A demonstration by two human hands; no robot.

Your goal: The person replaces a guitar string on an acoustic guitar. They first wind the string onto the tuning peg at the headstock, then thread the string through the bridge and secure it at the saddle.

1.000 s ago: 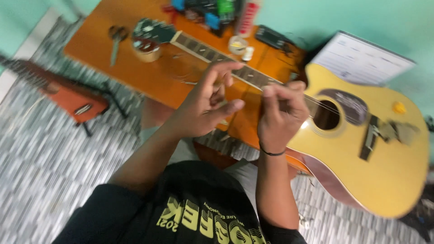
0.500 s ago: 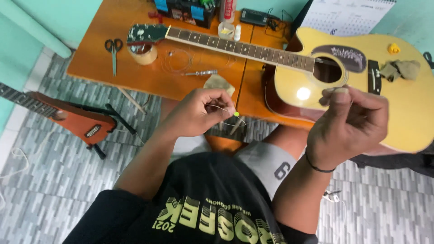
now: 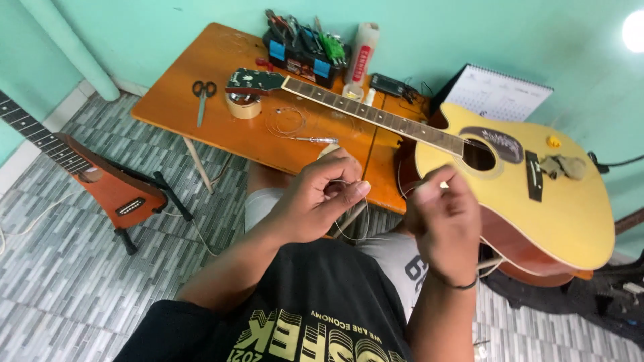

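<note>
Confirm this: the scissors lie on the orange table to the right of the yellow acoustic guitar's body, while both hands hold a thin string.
Not quite. The head view shows the scissors on the orange table left of the headstock, far from the yellow acoustic guitar body. Left hand and right hand do hold the thin string.

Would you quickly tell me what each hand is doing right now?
Left hand: closed, pinching a thin guitar string between the fingertips.
Right hand: closed in a pinch; the string seems to run to it, though that cannot be told for sure.

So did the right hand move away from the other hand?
Yes. The right hand has pulled apart from the left hand, toward the acoustic guitar's body, a thin guitar string between them.
</note>
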